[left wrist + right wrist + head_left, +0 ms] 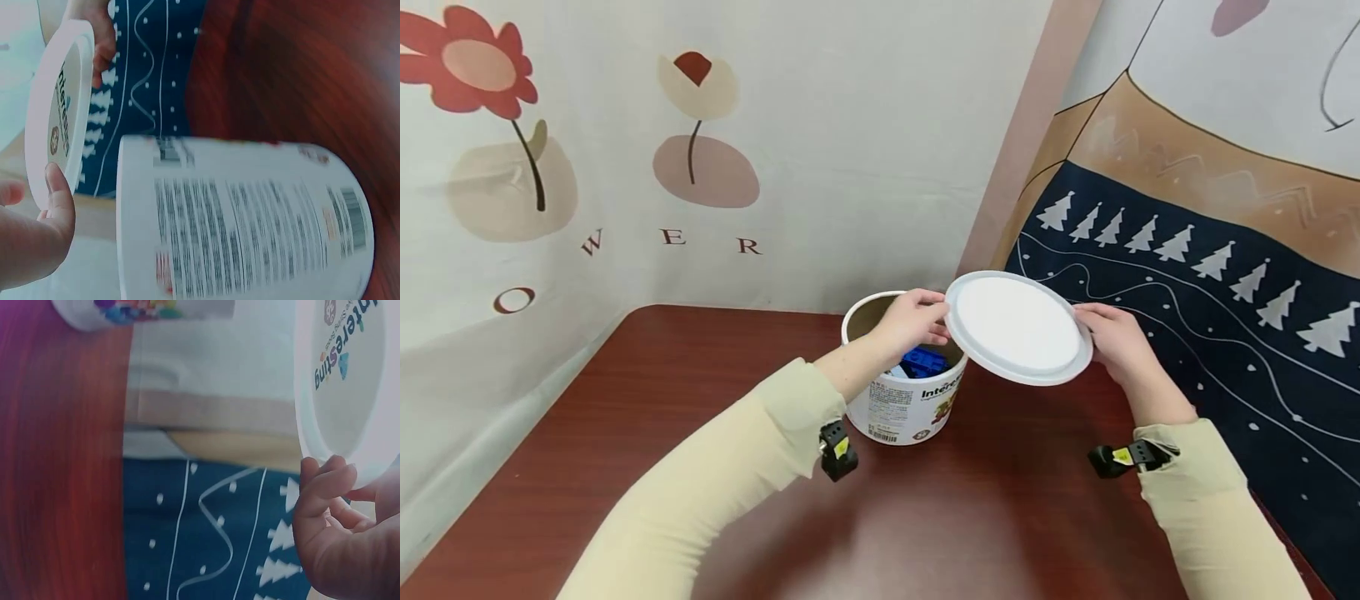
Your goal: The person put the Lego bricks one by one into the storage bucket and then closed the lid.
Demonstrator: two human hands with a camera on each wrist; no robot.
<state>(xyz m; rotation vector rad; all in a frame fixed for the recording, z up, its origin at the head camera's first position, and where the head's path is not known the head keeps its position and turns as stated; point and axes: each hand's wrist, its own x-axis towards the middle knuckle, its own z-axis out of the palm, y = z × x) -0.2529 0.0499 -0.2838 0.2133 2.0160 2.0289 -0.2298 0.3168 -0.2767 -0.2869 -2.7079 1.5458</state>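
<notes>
A round white bucket lid [1018, 327] is held up, tilted, above the table and to the right of a white bucket. My left hand [913, 323] pinches its left rim, over the bucket's mouth. On the opposite rim, my right hand [1112, 340] grips with curled fingers, as the right wrist view also shows. Printed lettering marks the underside-facing face of the lid [65, 106] in the left wrist view. The bucket [904, 410] stands upright with its top uncovered, a printed label around its wall. Blue plastic pieces [923, 362] lie inside; my left hand and forearm hide part of the opening.
The reddish-brown table [700, 392] runs up to a pale wall cloth [850, 150] with flower prints just behind the bucket. At the right hangs a dark blue cloth [1195, 333] with white trees, close beside my right hand. Both wrists wear small black cameras.
</notes>
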